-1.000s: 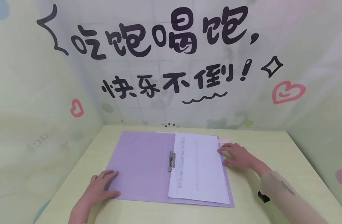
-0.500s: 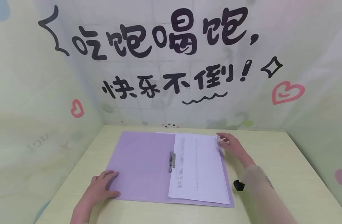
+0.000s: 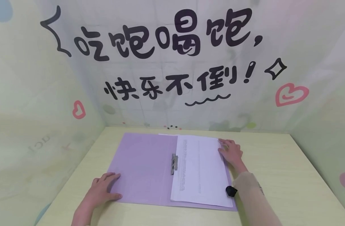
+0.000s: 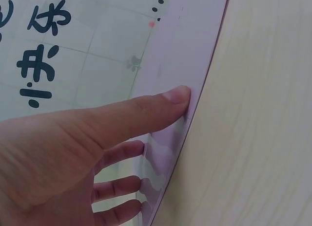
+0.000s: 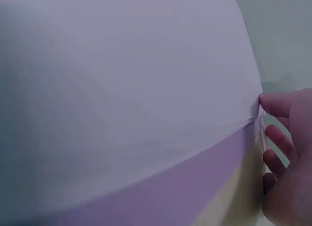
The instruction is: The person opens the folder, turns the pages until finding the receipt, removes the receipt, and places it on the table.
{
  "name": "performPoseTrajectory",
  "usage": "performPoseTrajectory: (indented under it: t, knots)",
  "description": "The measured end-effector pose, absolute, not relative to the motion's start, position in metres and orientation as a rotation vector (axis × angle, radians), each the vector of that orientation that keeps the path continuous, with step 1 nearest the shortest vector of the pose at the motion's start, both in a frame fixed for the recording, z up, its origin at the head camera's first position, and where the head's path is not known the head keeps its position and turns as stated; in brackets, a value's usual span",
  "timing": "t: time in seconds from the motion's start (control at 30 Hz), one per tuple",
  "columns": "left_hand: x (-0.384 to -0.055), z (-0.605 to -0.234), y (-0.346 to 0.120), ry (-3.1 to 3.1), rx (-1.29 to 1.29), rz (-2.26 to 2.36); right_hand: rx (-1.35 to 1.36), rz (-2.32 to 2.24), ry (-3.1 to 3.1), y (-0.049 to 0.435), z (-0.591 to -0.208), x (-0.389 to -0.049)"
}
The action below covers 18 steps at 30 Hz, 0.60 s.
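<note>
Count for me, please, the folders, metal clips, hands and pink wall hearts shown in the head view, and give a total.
Purple folder: 1
Metal clip: 1
Hands: 2 (left hand, right hand)
Pink hearts: 2
Total: 6

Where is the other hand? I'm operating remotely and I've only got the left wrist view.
Observer: In the head view, the right hand is touching the papers near their far right corner.
Operator: What are those papers lying on?
Observer: They lie on the right half of the open purple folder.
Operator: Anything at their left edge?
Observer: Yes, a metal clip sits there, about halfway along.
</note>
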<state>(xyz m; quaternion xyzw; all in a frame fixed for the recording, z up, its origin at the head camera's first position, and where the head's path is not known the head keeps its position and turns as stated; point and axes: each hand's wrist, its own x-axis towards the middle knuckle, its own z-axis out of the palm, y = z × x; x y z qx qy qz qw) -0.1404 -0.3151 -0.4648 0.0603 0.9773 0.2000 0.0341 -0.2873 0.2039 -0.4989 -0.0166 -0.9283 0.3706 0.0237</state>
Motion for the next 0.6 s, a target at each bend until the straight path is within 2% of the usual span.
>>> performPoseTrajectory:
  t: [0.23,0.6]
  knots:
    - [-0.1379,-0.4629,-0.3142,2.991,0.170,0.623,0.072,1.056,-2.907,0.2122,-0.5062,-0.2885]
    - [-0.1382,-0.4619,-0.3121,3.010,0.190,0.621,0.072,1.042,-2.922,0.2140,-0.5052,-0.2885]
